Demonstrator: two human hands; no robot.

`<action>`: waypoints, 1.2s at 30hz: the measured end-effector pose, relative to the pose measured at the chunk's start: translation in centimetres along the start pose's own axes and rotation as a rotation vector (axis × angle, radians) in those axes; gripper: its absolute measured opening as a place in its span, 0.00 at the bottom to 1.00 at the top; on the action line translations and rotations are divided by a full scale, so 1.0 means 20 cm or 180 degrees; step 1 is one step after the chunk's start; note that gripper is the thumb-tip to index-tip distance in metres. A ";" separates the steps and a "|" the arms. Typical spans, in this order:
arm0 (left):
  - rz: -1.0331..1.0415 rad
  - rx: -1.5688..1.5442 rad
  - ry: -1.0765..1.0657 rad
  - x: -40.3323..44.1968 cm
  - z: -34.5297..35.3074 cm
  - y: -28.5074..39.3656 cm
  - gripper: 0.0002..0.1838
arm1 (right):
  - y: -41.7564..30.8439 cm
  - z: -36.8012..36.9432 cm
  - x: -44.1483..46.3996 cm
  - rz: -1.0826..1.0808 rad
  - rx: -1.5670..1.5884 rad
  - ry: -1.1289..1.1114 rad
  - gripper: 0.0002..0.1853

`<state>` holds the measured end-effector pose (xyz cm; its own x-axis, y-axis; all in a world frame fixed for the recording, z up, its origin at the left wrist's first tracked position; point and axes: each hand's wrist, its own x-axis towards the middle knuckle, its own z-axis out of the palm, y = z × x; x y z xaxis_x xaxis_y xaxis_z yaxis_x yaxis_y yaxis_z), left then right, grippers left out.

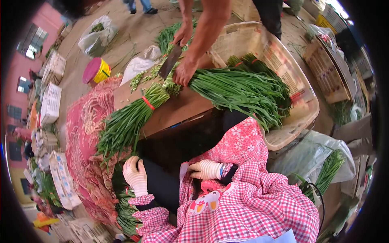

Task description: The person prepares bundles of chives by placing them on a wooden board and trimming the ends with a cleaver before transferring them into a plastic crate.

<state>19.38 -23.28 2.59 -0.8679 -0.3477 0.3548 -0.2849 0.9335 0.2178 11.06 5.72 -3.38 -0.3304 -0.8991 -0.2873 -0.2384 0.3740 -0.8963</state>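
My left hand (pixel 135 175), in a pale striped glove, rests on my dark-clad knee near the tips of a green leafy bundle (pixel 131 117) tied with a red band. My right hand (pixel 205 169), gloved too, lies on my lap over the pink checked apron (pixel 247 206); its fingertips are partly hidden. On the brown board (pixel 174 109), a co-worker's hands hold a cleaver (pixel 170 62) against the stem ends of a larger green bunch (pixel 239 89). Cut stem pieces (pixel 137 80) lie beside the blade.
A large pale plastic crate (pixel 298 93) stands at the right, with a plastic bag of greens (pixel 326 174) below it. A red patterned cloth (pixel 81 137) covers the left side. A yellow and purple bucket (pixel 97 71) and a white bag (pixel 97 36) stand beyond.
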 end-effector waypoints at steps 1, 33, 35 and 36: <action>-0.0029 0.0002 0.0003 0.00 -0.01 0.01 0.11 | -0.03 -0.02 -0.01 0.0061 0.0024 -0.0091 0.18; -0.0194 -0.0055 0.0029 0.01 -0.02 0.03 0.11 | 0.02 0.01 0.01 0.0118 -0.0075 -0.0109 0.20; -0.0211 -0.0064 0.0028 0.02 -0.02 0.03 0.11 | 0.02 0.01 0.02 0.0132 -0.0105 -0.0118 0.20; -0.0224 -0.0074 0.0026 0.02 -0.02 0.03 0.11 | 0.02 0.01 0.02 0.0117 -0.0105 -0.0113 0.20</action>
<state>19.08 -22.91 3.19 -0.8427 -0.4132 0.3452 -0.3356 0.9044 0.2635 11.10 5.54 -4.01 -0.3070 -0.8918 -0.3323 -0.2569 0.4138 -0.8734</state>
